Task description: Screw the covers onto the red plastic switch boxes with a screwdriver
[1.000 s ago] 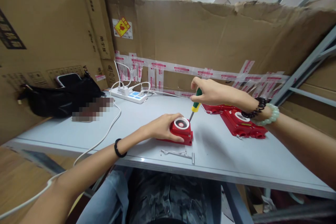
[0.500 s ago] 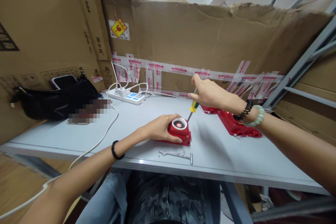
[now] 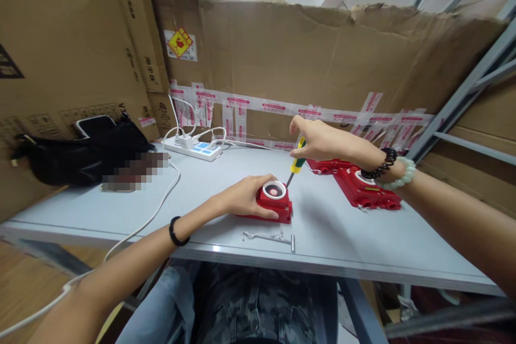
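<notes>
A small red box with a white ring on top rests on the table, gripped from its left side by my left hand, thumb in front and fingers behind. My right hand holds a yellow and green screwdriver above the box. The tool tilts a little, and its tip meets the box's far right corner; the screw itself is too small to make out. In front of the box lies a small metal T-shaped hammer with a thin chain.
More red boxes stand to the right behind my right forearm. At the back left is a white power strip with plugs and cables. A black bag with a phone lies at the far left. Cardboard walls the table's back.
My right hand has turned slightly at the wrist around the screwdriver handle. The left hand and the red box stay in place; the view has shifted slightly.
</notes>
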Available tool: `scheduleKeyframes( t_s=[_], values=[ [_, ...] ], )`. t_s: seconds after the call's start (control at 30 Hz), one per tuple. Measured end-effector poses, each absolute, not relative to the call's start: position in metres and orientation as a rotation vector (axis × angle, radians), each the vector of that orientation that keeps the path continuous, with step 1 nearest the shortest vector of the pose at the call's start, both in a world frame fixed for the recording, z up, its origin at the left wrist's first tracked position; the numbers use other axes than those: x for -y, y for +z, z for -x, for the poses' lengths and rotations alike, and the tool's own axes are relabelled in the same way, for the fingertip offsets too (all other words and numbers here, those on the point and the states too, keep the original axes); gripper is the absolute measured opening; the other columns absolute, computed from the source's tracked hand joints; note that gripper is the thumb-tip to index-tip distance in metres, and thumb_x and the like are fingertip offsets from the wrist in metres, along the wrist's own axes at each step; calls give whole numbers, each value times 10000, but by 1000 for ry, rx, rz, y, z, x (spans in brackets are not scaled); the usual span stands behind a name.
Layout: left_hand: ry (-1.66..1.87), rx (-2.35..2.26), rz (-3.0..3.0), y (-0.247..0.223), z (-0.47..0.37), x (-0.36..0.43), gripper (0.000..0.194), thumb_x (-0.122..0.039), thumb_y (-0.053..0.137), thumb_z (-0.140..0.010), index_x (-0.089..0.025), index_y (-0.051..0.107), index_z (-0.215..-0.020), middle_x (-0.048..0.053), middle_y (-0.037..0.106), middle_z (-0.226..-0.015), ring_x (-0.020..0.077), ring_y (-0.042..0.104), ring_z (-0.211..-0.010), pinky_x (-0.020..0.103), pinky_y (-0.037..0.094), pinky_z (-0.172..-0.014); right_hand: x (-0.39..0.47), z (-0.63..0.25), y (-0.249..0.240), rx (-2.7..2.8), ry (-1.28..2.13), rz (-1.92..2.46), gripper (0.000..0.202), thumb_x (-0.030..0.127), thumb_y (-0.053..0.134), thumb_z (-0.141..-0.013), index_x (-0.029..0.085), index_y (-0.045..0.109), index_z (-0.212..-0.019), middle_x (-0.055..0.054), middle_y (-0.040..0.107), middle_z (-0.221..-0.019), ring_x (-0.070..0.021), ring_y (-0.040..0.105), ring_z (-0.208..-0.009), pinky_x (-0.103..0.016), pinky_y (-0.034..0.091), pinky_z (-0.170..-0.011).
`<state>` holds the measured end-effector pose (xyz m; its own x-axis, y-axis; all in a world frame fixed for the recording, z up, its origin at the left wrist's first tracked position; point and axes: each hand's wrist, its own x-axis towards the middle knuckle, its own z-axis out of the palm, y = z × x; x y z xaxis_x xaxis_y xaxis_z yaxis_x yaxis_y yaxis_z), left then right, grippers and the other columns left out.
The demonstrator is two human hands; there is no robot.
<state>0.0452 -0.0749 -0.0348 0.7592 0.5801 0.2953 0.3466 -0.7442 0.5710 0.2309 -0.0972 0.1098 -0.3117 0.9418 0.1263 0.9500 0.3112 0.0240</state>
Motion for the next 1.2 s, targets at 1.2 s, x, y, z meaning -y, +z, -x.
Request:
scheduleKeyframes(
  t_s=[1.2],
  values=[
    [618, -740, -2512, -35, -45, 75, 594, -534, 731, -651, -226, 517, -1113, 41, 653, -993, 223, 611, -871, 294, 458, -739, 76, -255, 45, 2831, 235, 1631, 346, 429, 647, -691, 250, 740, -971, -31, 688, -790, -167, 596, -723, -232, 376, -576]
  ],
)
